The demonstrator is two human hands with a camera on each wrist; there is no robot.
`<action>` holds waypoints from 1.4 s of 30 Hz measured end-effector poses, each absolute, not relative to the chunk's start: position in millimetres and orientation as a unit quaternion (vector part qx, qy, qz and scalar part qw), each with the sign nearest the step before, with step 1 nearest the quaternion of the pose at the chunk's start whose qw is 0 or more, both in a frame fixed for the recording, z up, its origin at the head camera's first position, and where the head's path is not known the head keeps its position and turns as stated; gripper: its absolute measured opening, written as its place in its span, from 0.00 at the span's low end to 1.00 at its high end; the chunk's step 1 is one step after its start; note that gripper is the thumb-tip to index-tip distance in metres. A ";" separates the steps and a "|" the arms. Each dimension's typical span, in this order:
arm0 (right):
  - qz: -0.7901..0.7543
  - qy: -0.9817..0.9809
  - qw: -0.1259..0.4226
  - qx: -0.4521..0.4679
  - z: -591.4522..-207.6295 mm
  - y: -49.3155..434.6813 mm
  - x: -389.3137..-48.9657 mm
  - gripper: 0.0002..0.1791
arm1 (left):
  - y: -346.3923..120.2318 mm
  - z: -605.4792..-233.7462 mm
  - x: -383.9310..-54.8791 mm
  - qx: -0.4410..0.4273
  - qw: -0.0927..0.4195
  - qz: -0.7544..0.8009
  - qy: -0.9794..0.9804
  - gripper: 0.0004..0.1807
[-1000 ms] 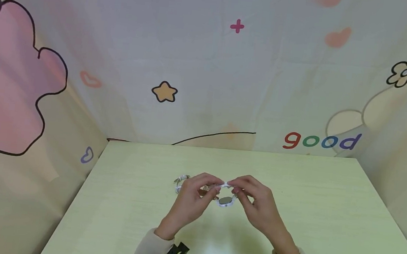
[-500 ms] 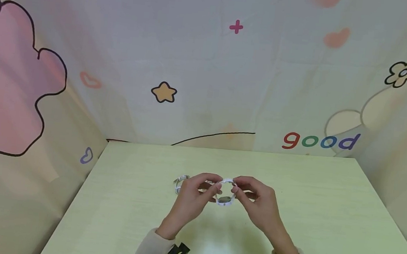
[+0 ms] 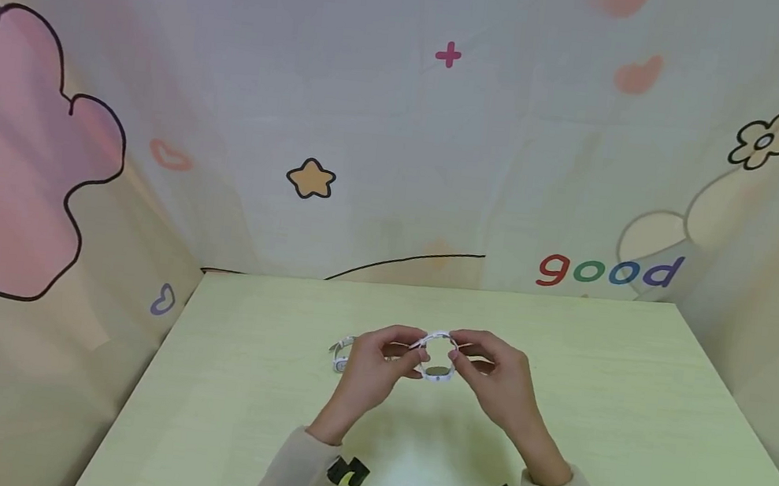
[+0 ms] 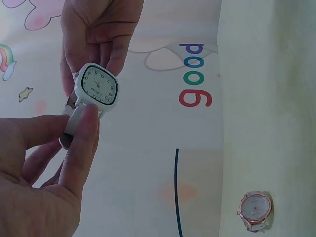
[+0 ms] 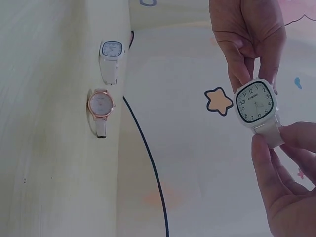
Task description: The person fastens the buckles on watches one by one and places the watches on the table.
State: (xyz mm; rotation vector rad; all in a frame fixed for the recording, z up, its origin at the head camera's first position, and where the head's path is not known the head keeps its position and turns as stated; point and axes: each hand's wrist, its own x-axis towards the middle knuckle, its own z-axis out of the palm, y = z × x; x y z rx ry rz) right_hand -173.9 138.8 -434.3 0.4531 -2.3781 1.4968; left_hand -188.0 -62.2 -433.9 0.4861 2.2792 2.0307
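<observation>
A white wristwatch [image 3: 437, 373] with a rounded-square dial hangs above the table, its strap bent into a ring. My left hand [image 3: 370, 372] pinches the strap on the left, where a strap end sticks out toward the fingers. On the other side, my right hand [image 3: 500, 377] holds the strap between thumb and fingers. The left wrist view shows the dial of the held watch [image 4: 100, 85] facing away from me, with the left thumb over the strap beside it. Whether the buckle is fastened I cannot tell.
On the table [image 3: 236, 417] behind my left hand lies a watch [image 3: 339, 364], partly hidden. The right wrist view shows two watches there: a rose-gold round one [image 5: 101, 104] and a white rounded-square one [image 5: 112, 52]. A patterned cloth [image 3: 388, 116] borders the table's back.
The held watch has risen slightly. My fingertips, closer together at the top of the strap before, now stand farther apart at its two sides. The watches on the table stay put.
</observation>
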 end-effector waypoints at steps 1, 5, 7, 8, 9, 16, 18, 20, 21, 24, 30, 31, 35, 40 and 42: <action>0.516 -0.829 0.149 0.156 -434.7 139.4 -175.7 0.13 | -61.0 -434.7 -189.9 0.155 0.023 0.660 0.734 0.13; 0.501 -0.838 0.156 0.150 -439.3 142.4 -185.8 0.12 | -53.9 -441.8 -200.9 0.137 0.014 0.671 0.728 0.11; 0.495 -0.843 0.154 0.142 -442.8 144.2 -191.4 0.12 | -49.6 -445.7 -206.8 0.127 0.013 0.669 0.732 0.10; 0.493 -0.846 0.151 0.137 -444.9 145.2 -194.2 0.12 | -47.3 -448.4 -210.0 0.122 0.012 0.667 0.735 0.10; 0.492 -0.849 0.144 0.131 -446.8 146.2 -196.7 0.11 | -45.1 -451.0 -212.9 0.116 0.012 0.664 0.739 0.09; 0.498 -0.860 0.075 0.084 -456.0 153.0 -211.9 0.12 | -29.4 -464.8 -229.6 0.089 0.020 0.640 0.763 0.10; 0.490 -0.866 0.068 0.075 -457.2 155.3 -215.9 0.12 | -24.8 -467.2 -233.6 0.084 0.019 0.628 0.773 0.09; 0.483 -0.871 0.062 0.066 -458.8 158.1 -220.1 0.12 | -20.2 -469.0 -237.1 0.078 0.019 0.617 0.783 0.09; 0.480 -0.873 0.060 0.061 -459.8 159.4 -222.1 0.11 | -18.0 -469.9 -238.7 0.075 0.019 0.611 0.788 0.09; 0.465 -0.883 0.049 0.044 -463.4 163.0 -228.4 0.11 | -11.0 -473.9 -243.3 0.058 0.019 0.593 0.803 0.08; 0.417 -0.908 0.013 0.021 -472.1 168.9 -241.8 0.10 | 2.3 -486.1 -251.0 0.021 0.023 0.522 0.852 0.05; 0.409 -0.913 0.006 0.018 -473.7 169.8 -243.9 0.10 | 4.0 -488.1 -251.9 0.015 0.026 0.506 0.862 0.05; 0.384 -0.923 -0.023 0.005 -480.0 172.7 -249.8 0.10 | 8.5 -495.7 -255.5 0.011 0.029 0.459 0.888 0.03; 0.380 -0.924 -0.041 -0.004 -486.6 174.2 -254.1 0.10 | 11.1 -500.7 -258.8 0.016 0.028 0.438 0.898 0.03; 0.380 -0.924 -0.045 -0.012 -488.8 173.9 -255.9 0.10 | 12.0 -502.0 -260.1 0.014 0.029 0.438 0.898 0.03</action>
